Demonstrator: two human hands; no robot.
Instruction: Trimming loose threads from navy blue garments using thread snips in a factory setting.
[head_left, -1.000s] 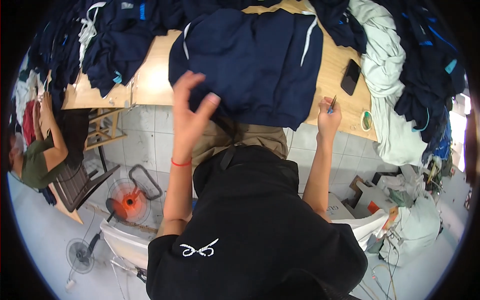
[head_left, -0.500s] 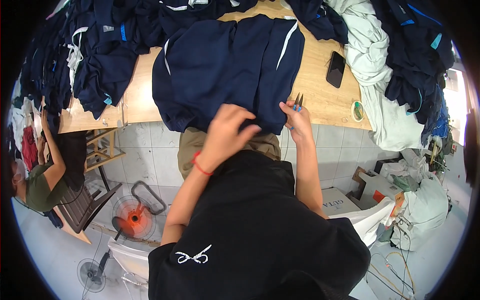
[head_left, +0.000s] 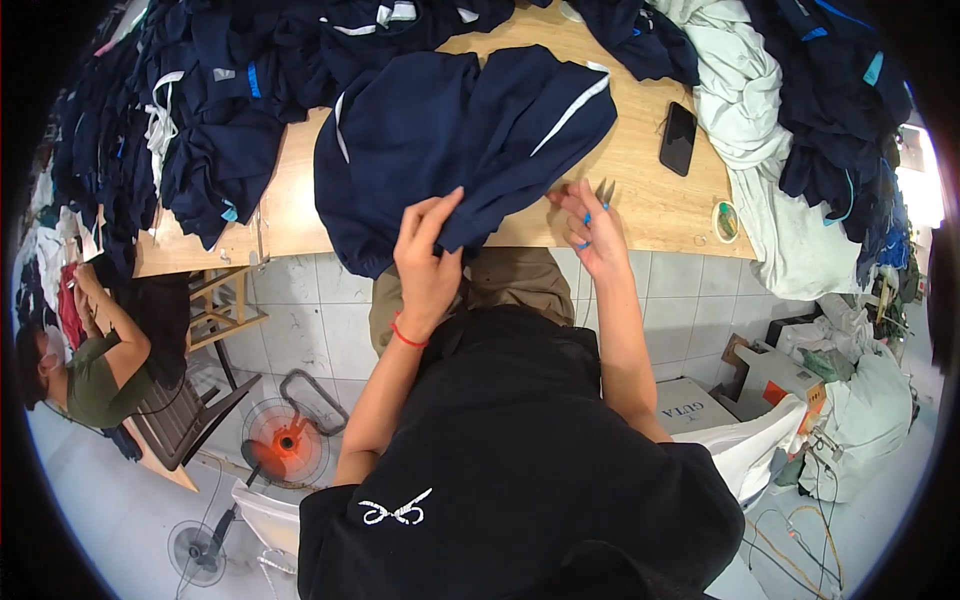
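A dark navy garment [head_left: 400, 130] with two white strips lies spread on the wooden table, its near edge bunched and hanging slightly over the front. My left hand [head_left: 430, 262] pinches the folded cloth at that near edge, fingers bent over it. Just right of the garment, my right hand [head_left: 597, 235] is raised above the table's edge, apart from the cloth. It holds small snips [head_left: 607, 191] with dark pointed blades sticking up past the fingers; the grip is mostly hidden. Blue bands show around the fingers of this hand.
A black phone [head_left: 678, 138] and a small round container [head_left: 725, 222] rest on the table [head_left: 640, 215] at right. Navy garments [head_left: 215, 150] pile up at left and pale cloth [head_left: 735, 110] at right. A co-worker [head_left: 95, 375] sits far left, near an orange fan [head_left: 287, 443].
My left hand has closed on the garment's near edge. The garment's lower right part has been drawn leftward and folded, baring more table. My right hand has come away from the cloth, still with the snips.
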